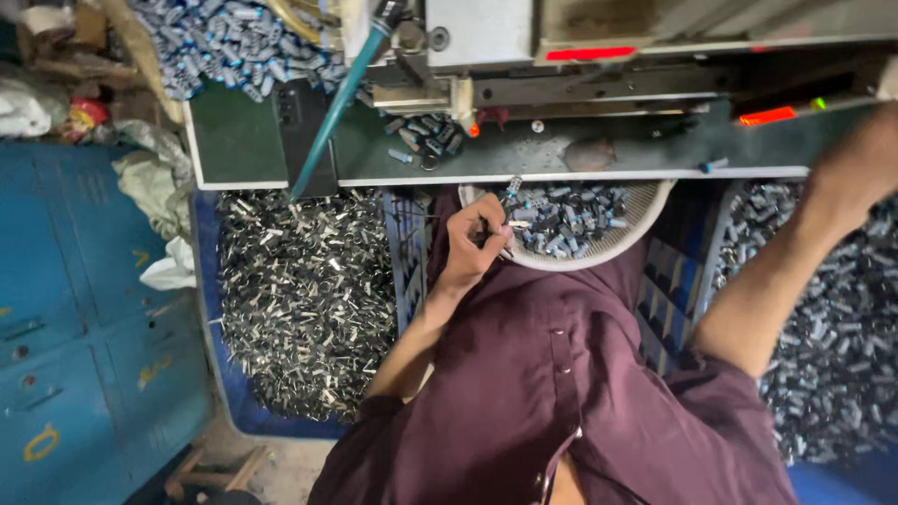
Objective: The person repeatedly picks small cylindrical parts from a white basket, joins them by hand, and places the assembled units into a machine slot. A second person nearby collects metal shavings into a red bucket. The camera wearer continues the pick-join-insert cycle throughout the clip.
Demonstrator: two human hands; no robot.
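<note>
- Maroon shirt (561,393), plain.
- Blue cabinet (84,309), yellow marks.
- Dark green bench top (234,140).
- Pale round basket (645,210) beside the fingers (486,220), blue-and-silver pieces (566,220) inside.
- Teal hose (337,103).

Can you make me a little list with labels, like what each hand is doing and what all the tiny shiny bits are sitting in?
left hand: left hand pinches a small metal piece at the rim of the round bowl
right hand: right hand reaches up to the machine; fingers out of view
bowl: holds small blue and silver parts
left of lap: heap of silver metal pieces
right of lap: pile of blue and silver parts
clothing: dark maroon shirt
</note>
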